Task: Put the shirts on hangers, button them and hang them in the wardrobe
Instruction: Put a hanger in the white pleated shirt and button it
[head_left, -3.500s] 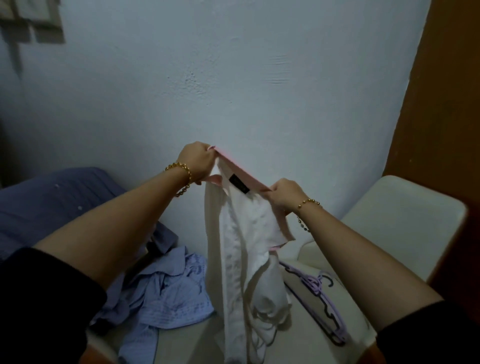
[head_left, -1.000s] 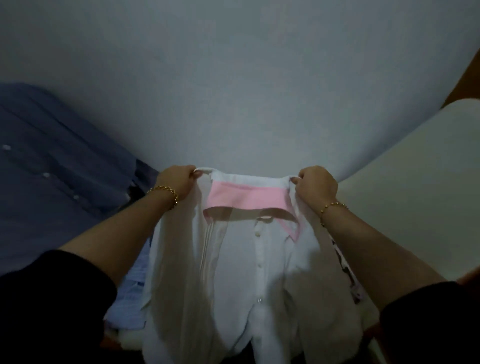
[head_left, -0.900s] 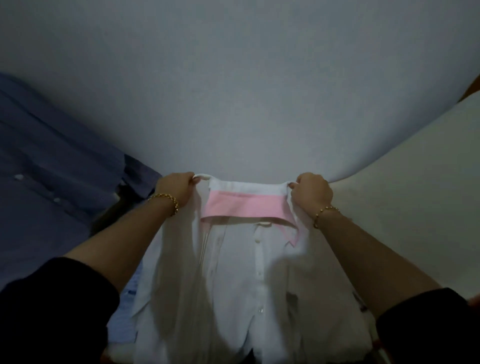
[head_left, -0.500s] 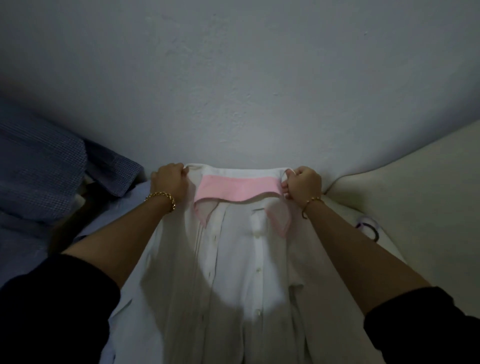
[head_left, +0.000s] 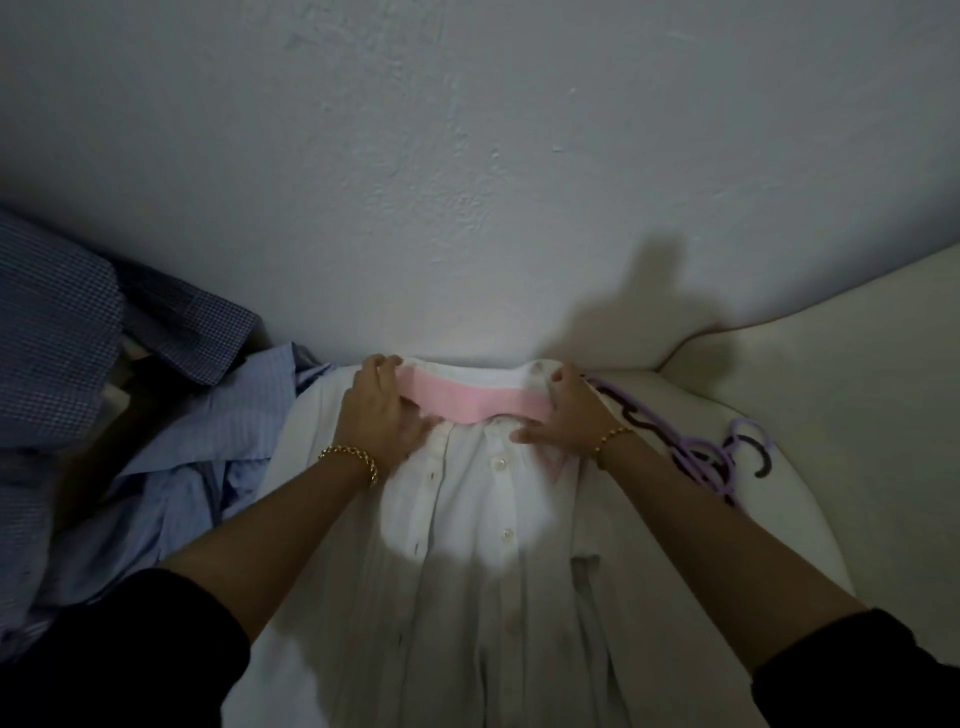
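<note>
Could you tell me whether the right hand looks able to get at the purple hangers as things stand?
Probably yes. The purple hangers lie on the cream surface right beside the right hand, which is at the collar of the white shirt. Nothing stands between them; a short sideways move should do.
</note>
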